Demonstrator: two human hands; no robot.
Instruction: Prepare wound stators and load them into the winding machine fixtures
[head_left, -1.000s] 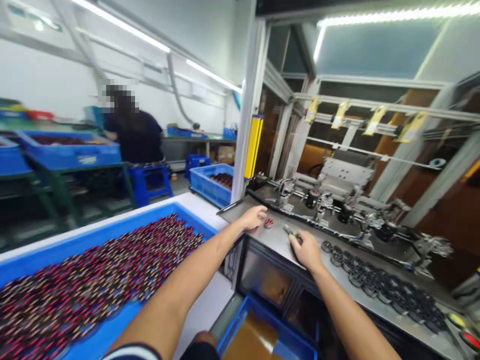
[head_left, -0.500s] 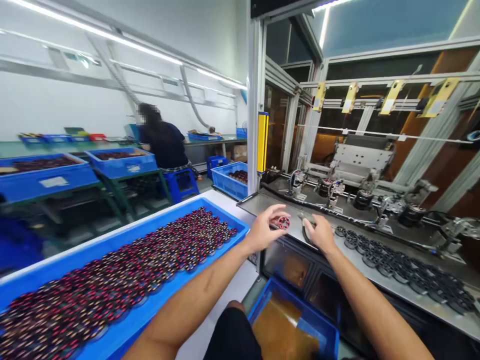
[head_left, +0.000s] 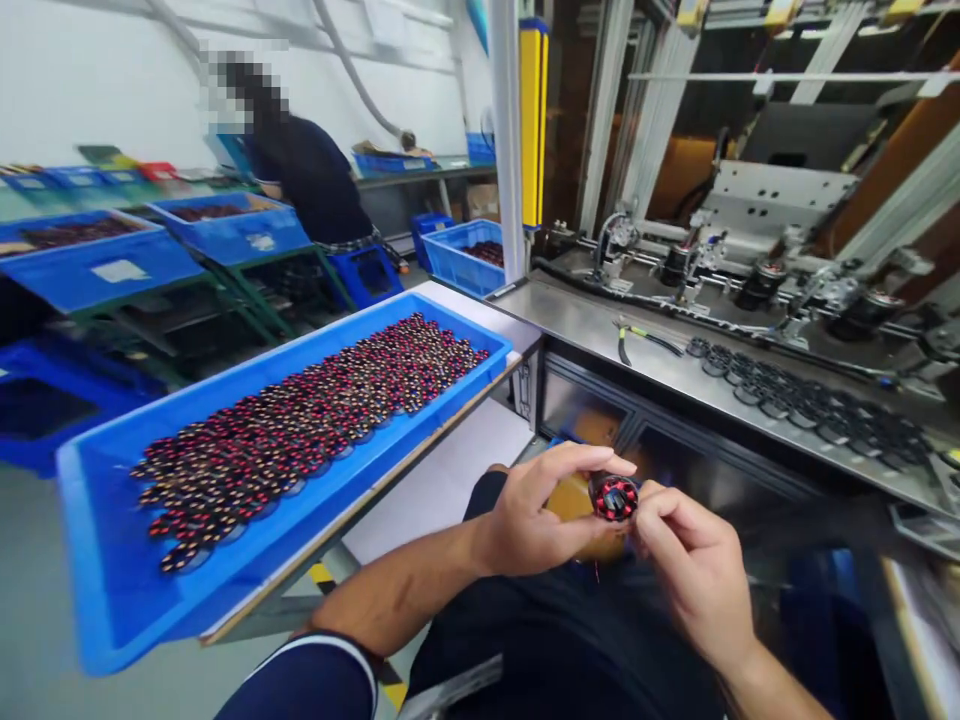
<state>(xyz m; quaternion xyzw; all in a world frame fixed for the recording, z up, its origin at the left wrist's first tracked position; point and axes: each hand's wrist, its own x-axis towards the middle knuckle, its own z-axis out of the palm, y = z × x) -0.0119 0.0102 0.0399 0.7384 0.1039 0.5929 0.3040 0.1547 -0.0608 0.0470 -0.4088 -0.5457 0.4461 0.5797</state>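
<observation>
My left hand [head_left: 544, 510] grips a motor stator [head_left: 615, 497], a small ring with red and dark segments, held above my lap with its open face toward me. At the stator's right edge, my right hand [head_left: 694, 560] has thumb and fingertips pinched together; whatever is between them is too small to make out. A pair of pliers [head_left: 649, 340] with green and black handles lies on the metal ledge [head_left: 570, 320] beyond my hands. Many similar red and black stators [head_left: 315, 430] fill a long blue tray [head_left: 97, 560] on my left.
Rows of black ring parts [head_left: 810, 390] lie on the ledge at right. Behind them stands a machine with metal fixtures [head_left: 772, 285]. A yellow guard post [head_left: 533, 120] rises at its left corner. Another person [head_left: 307, 180] sits at the far bench beside blue bins [head_left: 255, 235].
My right hand has let go of the pliers, now on the ledge, and come to the stator. My left hand has brought the stator down toward my lap. The view has tilted downward.
</observation>
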